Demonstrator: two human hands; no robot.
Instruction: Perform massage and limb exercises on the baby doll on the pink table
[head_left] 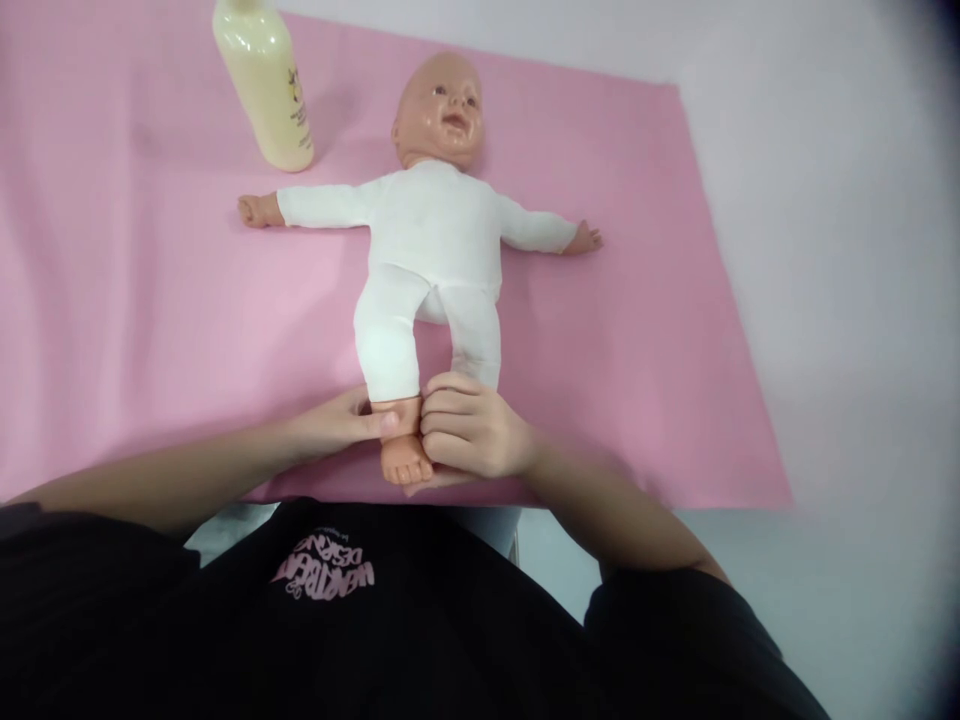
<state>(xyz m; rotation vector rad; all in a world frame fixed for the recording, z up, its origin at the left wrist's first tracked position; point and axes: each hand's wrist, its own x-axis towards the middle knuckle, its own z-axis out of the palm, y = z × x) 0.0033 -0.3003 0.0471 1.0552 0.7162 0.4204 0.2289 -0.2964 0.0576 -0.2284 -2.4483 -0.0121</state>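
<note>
A baby doll [436, 225] in a white cloth body lies on its back, arms spread and feet toward me. My left hand [352, 425] is closed round the doll's ankle on the left side, its thumb lying across the front. Beside that ankle, my right hand [484, 430] is closed with its fingers curled, against the side of the bare foot [406, 460]. The thumb of this hand shows low, near the toes. Behind my right hand the doll's other foot is hidden, so I cannot tell exactly how it is held.
A pink mat [630, 330] lies under the doll on a white table [810, 250]. At the upper left stands a bottle [262, 90] of pale yellow liquid, near the doll's outstretched hand. The mat's front edge runs close to my black shirt [450, 620].
</note>
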